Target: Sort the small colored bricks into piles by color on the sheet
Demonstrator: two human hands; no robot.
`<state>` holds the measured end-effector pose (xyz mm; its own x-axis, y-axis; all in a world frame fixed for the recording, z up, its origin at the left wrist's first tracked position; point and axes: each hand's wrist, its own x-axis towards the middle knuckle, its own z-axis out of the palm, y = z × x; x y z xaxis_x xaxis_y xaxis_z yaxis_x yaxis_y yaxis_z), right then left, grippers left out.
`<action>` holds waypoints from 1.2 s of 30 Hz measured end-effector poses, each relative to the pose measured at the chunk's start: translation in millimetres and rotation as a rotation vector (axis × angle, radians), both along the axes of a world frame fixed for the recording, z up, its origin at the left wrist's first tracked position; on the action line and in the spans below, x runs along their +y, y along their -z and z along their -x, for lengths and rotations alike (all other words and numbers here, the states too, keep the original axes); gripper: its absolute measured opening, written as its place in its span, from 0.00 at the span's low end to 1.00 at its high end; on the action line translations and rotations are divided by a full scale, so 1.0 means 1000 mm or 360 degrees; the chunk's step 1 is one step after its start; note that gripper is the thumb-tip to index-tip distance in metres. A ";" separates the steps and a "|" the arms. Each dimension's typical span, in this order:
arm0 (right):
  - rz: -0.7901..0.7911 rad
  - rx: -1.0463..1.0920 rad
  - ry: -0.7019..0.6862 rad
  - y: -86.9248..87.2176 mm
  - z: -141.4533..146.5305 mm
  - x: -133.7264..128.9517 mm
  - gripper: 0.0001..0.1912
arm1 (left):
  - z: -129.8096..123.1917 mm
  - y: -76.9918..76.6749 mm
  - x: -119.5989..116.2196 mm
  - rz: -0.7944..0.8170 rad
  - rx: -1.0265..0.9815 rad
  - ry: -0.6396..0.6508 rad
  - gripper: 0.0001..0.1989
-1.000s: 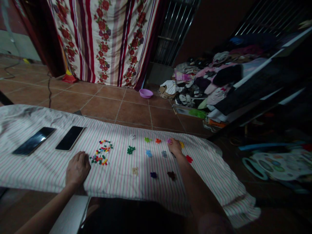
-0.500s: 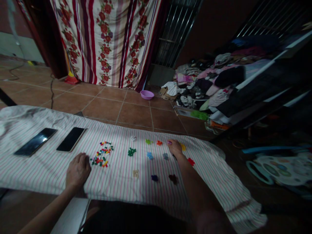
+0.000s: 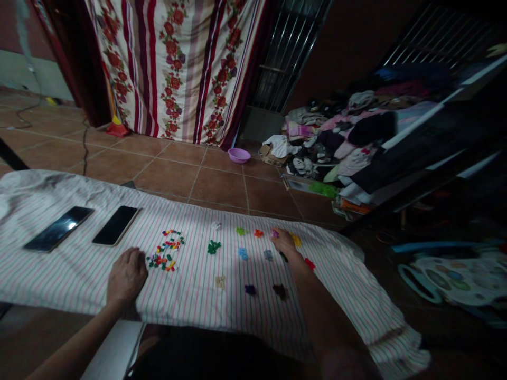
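My left hand (image 3: 127, 274) rests on the striped cloth (image 3: 182, 301), fingers loosely curled, just left of a pile of mixed coloured pieces (image 3: 166, 248). Whether anything is under its fingers is hidden. At the right, my right hand (image 3: 284, 243) has its fingertips together at a small purple pile (image 3: 274, 233); what they hold is too small to tell. Around it lie an orange pile (image 3: 258, 233), a yellow pile (image 3: 296, 240), a grey pile (image 3: 268, 255) and a red pile (image 3: 309, 264). Green (image 3: 214, 247), light blue (image 3: 243, 254), dark blue (image 3: 250, 290) and brown (image 3: 280, 291) piles lie further left and nearer.
Two dark phones (image 3: 59, 228) (image 3: 116, 226) lie on the cloth's left part. Beyond the table are a purple basin (image 3: 239, 155), a floral curtain (image 3: 190, 74) and heaped clothes (image 3: 336, 126). A pale blue-edged plastic item (image 3: 455, 277) stands at the right.
My right hand has shifted very slightly left at the purple pile, and more of the dark pieces beside its wrist show. My left hand stays where it was.
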<state>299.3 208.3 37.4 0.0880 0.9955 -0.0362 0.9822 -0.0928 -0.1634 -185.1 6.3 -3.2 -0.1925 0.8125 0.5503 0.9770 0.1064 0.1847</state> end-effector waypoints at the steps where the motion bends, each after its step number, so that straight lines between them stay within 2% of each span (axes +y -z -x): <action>1: -0.0016 0.0001 -0.0015 0.001 0.000 0.000 0.21 | 0.000 0.001 0.000 0.0000 0.0018 -0.0008 0.10; 7: -0.0151 0.0021 -0.0047 0.003 -0.002 0.001 0.18 | 0.002 0.004 0.001 -0.0006 0.0105 -0.0012 0.09; 14: -0.0058 -0.0068 0.0035 0.003 -0.004 0.002 0.17 | 0.002 0.005 0.001 -0.0083 0.0154 0.0017 0.09; 21: -0.0124 -0.0067 0.0002 0.007 -0.005 0.004 0.16 | 0.002 0.004 0.001 -0.0094 0.0162 0.0013 0.08; 31: -0.0120 -0.0018 0.0046 0.001 -0.007 0.000 0.23 | 0.002 0.005 0.001 -0.0070 0.0113 -0.0003 0.09; 36: -0.0340 0.0013 -0.0043 0.002 -0.008 -0.008 0.19 | -0.003 0.002 0.001 -0.0033 0.0025 -0.0034 0.09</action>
